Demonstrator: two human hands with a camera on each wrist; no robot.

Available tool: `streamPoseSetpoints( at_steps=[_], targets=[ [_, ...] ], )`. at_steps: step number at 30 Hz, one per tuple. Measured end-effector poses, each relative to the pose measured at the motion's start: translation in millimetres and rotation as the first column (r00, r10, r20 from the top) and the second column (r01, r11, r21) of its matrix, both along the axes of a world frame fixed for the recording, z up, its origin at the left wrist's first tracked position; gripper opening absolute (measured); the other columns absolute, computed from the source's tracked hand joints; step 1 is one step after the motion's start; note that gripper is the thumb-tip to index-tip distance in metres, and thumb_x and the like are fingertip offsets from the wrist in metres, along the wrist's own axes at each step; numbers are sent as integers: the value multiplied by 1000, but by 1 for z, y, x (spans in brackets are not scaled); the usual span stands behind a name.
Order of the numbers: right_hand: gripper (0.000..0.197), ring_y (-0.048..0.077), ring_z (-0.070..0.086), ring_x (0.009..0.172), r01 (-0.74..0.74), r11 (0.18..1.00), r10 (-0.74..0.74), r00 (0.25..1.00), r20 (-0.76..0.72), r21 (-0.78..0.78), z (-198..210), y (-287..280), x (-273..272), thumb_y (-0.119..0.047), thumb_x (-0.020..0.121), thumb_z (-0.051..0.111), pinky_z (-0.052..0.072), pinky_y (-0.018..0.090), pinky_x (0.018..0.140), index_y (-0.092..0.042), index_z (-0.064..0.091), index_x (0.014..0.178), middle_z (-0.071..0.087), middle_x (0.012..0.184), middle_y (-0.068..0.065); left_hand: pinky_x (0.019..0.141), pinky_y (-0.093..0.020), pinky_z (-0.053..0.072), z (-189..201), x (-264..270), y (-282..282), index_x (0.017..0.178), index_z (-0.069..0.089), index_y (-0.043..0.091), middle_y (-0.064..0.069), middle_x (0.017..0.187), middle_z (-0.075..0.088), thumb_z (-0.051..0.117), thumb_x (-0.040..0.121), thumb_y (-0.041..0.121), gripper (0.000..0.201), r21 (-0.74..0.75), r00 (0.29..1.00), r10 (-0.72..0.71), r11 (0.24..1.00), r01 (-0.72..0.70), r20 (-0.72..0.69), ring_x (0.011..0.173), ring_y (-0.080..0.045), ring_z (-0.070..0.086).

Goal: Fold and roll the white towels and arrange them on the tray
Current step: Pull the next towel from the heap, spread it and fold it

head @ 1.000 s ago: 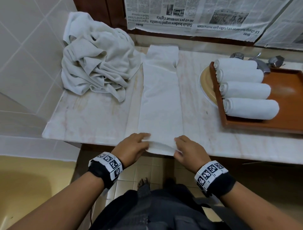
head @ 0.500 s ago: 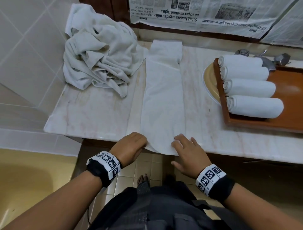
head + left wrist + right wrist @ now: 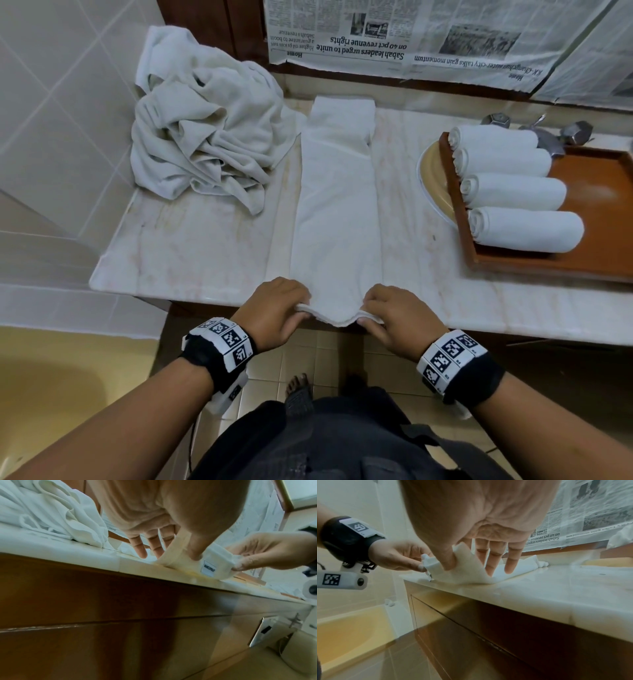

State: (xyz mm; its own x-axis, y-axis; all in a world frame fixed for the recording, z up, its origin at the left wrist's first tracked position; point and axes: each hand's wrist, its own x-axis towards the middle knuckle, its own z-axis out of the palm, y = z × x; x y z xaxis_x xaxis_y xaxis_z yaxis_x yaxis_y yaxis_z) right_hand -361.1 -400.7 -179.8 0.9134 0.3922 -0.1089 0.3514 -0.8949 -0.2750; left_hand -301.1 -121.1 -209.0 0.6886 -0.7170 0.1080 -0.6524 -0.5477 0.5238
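A white towel [image 3: 337,205], folded into a long narrow strip, lies lengthwise on the marble counter [image 3: 191,253]. Its near end hangs just over the counter's front edge. My left hand [image 3: 274,308] pinches the near left corner between thumb and fingers, and my right hand [image 3: 394,315] pinches the near right corner. The left wrist view shows the lifted end [image 3: 214,563] with a small label, held between both hands. In the right wrist view my thumb presses the towel end [image 3: 464,566] against my fingers. Several rolled white towels [image 3: 513,192] lie side by side on the brown tray [image 3: 603,178].
A heap of crumpled towels [image 3: 205,144] fills the counter's back left, against the tiled wall. The tray sits over a cream basin [image 3: 435,178] with metal taps [image 3: 548,133] behind. Newspaper [image 3: 428,41] covers the back wall. A yellow bathtub [image 3: 51,394] lies low left.
Both hands went from resting on the towel's near end to pinching its two corners and lifting the end slightly off the counter edge.
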Motion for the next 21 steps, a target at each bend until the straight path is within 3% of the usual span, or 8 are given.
streamPoseSetpoints(
  at_steps=[3,5,7,10,14,16,18,21],
  targets=[
    [48,15,56,75,21,999,-18,997,-81,41,9,0,0,-57,93,32,43,31,67,-22,65,88,60,89,-7,68,-33,44,7,1,3,93,61,26,12,77,59,42,93,47,28,28,999,45,999,-44,-30,70,-12,54],
    [44,14,57,75,56,998,-48,987,-154,43,18,1,2,-56,97,35,42,31,66,-22,62,88,61,84,-7,63,-31,42,7,0,5,92,59,26,13,70,57,43,95,48,27,-1,995,71,997,-71,-75,64,-10,53],
    [38,13,58,75,109,991,-87,969,-232,82,26,3,8,-51,100,42,43,32,67,-21,62,86,63,81,-5,61,-30,45,8,2,6,93,57,25,12,72,59,44,96,47,25,-46,987,94,994,-100,-133,64,-9,56],
    [33,10,57,77,163,971,-125,969,-213,173,36,6,18,-48,99,49,45,31,69,-20,64,87,62,83,-5,70,-25,47,14,8,5,106,60,24,11,88,65,42,97,47,30,-105,980,133,983,-150,-149,78,-7,60],
    [27,5,53,72,202,963,-133,932,-338,176,45,10,29,-44,99,51,38,27,66,-31,53,76,57,77,-11,61,-32,44,23,13,5,98,49,22,5,72,61,44,100,42,21,-25,952,184,980,-196,-244,66,-15,57],
    [29,8,52,75,105,989,-46,884,-464,103,51,10,34,-42,99,52,37,28,70,-31,48,73,54,76,-11,63,-33,47,27,12,5,93,48,26,5,73,62,45,101,43,18,17,941,122,992,-123,-314,68,-13,60],
    [32,1,49,70,46,991,34,833,-552,129,62,10,38,-40,99,56,35,22,67,-31,47,70,51,72,-12,66,-30,47,37,14,5,89,52,31,9,76,63,49,99,42,16,-38,915,53,997,-74,-401,74,-5,61],
    [33,0,47,61,177,931,8,864,-503,319,78,5,49,-38,96,62,34,20,61,-25,52,68,51,65,-11,70,-31,49,56,27,1,89,59,22,3,81,65,51,94,48,28,-203,882,33,968,-145,-471,78,-13,63]
  ],
)
